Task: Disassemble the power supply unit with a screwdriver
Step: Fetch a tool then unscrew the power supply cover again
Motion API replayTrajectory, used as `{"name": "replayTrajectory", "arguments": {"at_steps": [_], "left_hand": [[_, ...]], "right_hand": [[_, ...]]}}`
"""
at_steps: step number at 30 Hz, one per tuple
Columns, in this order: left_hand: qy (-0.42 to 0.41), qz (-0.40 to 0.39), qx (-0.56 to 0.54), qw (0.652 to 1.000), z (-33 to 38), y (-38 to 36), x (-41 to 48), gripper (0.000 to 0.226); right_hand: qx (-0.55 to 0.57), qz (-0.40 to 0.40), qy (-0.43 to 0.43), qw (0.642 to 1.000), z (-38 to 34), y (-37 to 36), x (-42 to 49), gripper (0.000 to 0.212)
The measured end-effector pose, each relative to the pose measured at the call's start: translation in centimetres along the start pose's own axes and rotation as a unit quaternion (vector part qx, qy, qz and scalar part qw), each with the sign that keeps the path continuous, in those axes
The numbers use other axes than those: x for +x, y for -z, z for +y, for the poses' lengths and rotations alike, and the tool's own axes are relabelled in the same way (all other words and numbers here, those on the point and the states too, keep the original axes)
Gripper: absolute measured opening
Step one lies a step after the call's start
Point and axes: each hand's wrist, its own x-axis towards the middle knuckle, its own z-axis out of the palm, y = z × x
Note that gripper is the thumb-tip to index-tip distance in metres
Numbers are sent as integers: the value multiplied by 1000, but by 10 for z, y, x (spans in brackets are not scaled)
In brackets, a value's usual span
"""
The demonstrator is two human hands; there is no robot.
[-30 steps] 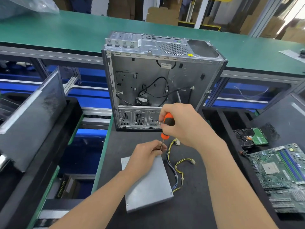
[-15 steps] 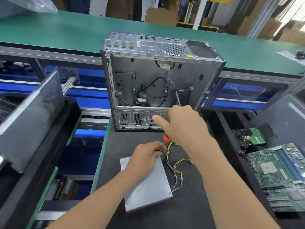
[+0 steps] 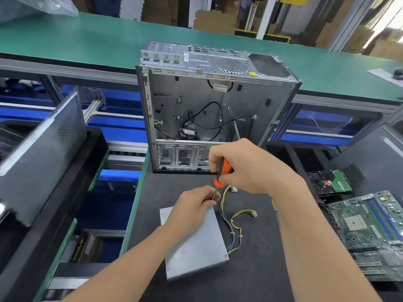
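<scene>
A workshop line with a green belt point(image 3: 87, 40) running across the back. In front of it is a dark desk point(image 3: 257, 280), with a gutted computer case point(image 3: 196, 101) standing open at its far edge. The power supply unit point(image 3: 196, 247) lies flat near the desk's left edge, and its cable harness point(image 3: 233, 227) trails toward the middle.

The left hand point(image 3: 194, 205) rests on the unit's far end and pinches the screwdriver point(image 3: 222, 171) shaft low down, probably to keep the tip seated in a screw, though the fingers hide the screw itself. The right hand point(image 3: 250, 168) is curled round the orange handle from above, wrist raised, in a good position to twist while pressing down.

A motherboard point(image 3: 370, 232) and a hard drive point(image 3: 331, 182) sit past the right edge.
</scene>
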Motion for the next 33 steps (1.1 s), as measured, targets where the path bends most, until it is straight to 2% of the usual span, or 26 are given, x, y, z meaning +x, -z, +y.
{"name": "replayTrajectory", "arguments": {"at_steps": [3,6,10,12,18,21,24,28,31,33], "left_hand": [[-1,-1,15,1000,0,-1,1,21],[0,10,9,1000,0,-3,1,23],[7,19,-4,1000,0,-4,2,23],[12,18,-4,1000,0,-4,1,23],[14,10,-3,1000,-1,-3,0,22],[7,8,4,1000,-1,-3,0,21],[4,7,1,1000,-1,-3,0,22],[9,12,-6,1000,-2,-4,0,21],[6,24,-5,1000,-2,-5,1,19],[6,29,-7,1000,-1,-6,1,18]], "right_hand": [[-3,-35,15,999,-5,4,0,34],[-25,-14,-10,1000,-10,3,0,23],[-107,100,-209,967,-22,-9,4,60],[-65,104,-240,963,-27,-17,8,60],[17,40,-105,994,-21,-7,5,12],[-13,0,-62,998,-16,3,0,23],[-91,-43,-30,994,-16,10,2,36],[-115,-40,24,992,-14,6,4,35],[-66,-24,-10,997,-5,3,0,33],[-101,8,-65,993,-4,-2,-4,28]]}}
